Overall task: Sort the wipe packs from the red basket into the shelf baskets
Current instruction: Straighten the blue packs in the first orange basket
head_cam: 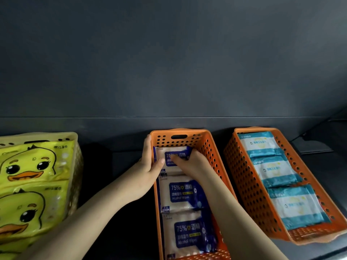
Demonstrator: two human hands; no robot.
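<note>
Orange perforated plastic is framing the work: the middle basket [210, 158] is sitting lengthwise on the dark shelf [122, 166], its far end close to the back wall [169, 72]. Three alcohol packs are lying in it in a row, filling it from end to end. The far pack [179, 150] is lying against the far wall, just under the handle slot, and its near edge is meeting the next pack [184, 192].

The left hand [150, 162] is clamping the basket's left wall, fingers running up the outside and thumb hooking over the rim onto the far pack. The right hand [189, 162] is reaching in from the near side, fingers bent down onto the far pack's label. I cannot tell whether it is gripping the pack or only pressing it. Its wrist is leaving a narrow strip of room along the basket's right wall.

The right basket [244, 177], also orange, is standing apart and angled away, holding three teal packs [259, 145] in a row. A wedge of bare shelf is opening between the two orange baskets. A wider dark gap is lying between the middle basket and the cream basket [76, 166] at the left, where yellow duck packs [33, 164] are rising up to its rim.
</note>
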